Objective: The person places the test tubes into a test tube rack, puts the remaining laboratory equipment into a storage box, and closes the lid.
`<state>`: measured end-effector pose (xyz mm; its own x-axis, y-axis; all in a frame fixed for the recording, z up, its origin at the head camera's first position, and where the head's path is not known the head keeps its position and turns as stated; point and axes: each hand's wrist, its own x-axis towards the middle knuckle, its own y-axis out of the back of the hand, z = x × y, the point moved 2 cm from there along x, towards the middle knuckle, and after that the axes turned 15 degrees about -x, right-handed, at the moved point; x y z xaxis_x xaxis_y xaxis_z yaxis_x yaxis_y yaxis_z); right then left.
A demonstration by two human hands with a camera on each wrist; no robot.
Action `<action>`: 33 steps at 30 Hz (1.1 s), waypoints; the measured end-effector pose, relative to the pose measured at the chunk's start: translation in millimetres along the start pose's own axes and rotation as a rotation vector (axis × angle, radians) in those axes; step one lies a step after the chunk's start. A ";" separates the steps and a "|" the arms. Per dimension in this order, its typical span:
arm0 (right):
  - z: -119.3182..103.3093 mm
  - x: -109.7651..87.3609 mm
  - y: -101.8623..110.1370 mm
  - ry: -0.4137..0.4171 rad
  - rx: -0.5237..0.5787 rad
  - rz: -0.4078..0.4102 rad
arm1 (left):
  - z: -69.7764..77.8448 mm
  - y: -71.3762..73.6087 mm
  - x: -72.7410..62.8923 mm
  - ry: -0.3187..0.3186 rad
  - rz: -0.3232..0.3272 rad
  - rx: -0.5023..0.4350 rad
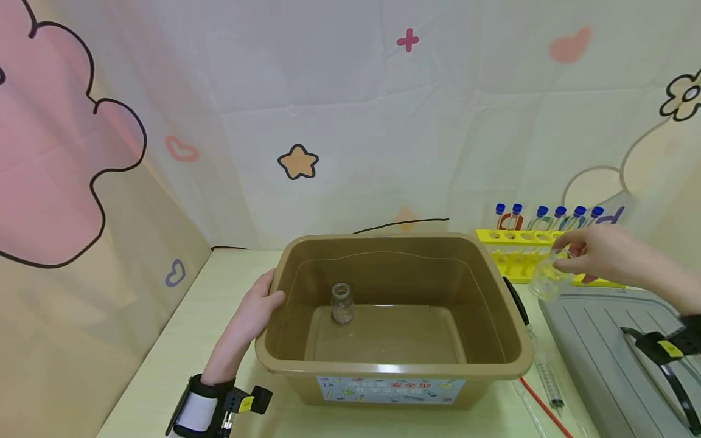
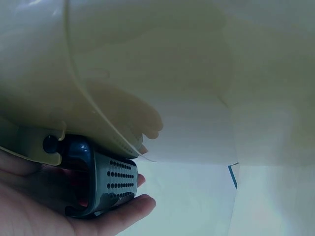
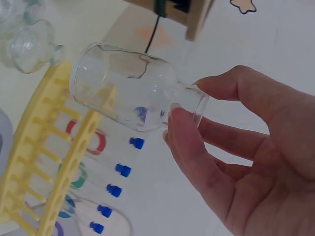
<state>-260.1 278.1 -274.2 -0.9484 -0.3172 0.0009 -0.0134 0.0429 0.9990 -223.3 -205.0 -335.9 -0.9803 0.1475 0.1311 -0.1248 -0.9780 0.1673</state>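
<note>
A brown plastic tub (image 1: 391, 368) stands upright in the middle of the table. My left hand (image 1: 263, 304) grips its left end, thumb over the rim. In the left wrist view, the fingers (image 2: 125, 214) lie round a black perforated handle (image 2: 115, 179) on that end. To the right of the tub, my right hand (image 1: 599, 252) holds a clear glass bottle (image 1: 547, 278) in the air, tilted. Close up in the right wrist view, thumb and fingers pinch the bottle (image 3: 128, 88) by its neck. A second glass bottle (image 1: 342, 304) stands upright inside the tub, toward the left.
Behind the right hand is a yellow rack (image 1: 506, 238) of blue-capped test tubes. A grey lid (image 1: 602, 353) with a black handle lies at the right. Beside the tub are a syringe (image 1: 549, 383) and a red stick (image 1: 542, 404). More glassware (image 3: 34, 46) shows in the right wrist view.
</note>
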 end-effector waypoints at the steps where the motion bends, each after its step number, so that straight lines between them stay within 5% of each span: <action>1: -2.4 0.3 3.5 0.008 0.002 0.015 | 0.1 0.1 0.1 0.000 0.002 0.003; 16: -58.9 11.3 54.6 0.071 0.016 0.198 | -1.0 -0.5 -0.1 0.007 0.007 0.011; 33: -144.4 50.3 41.1 0.281 0.092 0.214 | -1.2 -0.8 -0.4 0.002 -0.002 0.003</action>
<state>-262.5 127.1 -226.6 -0.8090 -0.5389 0.2348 0.1359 0.2172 0.9666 -223.1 -204.5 -337.2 -0.9804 0.1490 0.1291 -0.1261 -0.9773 0.1704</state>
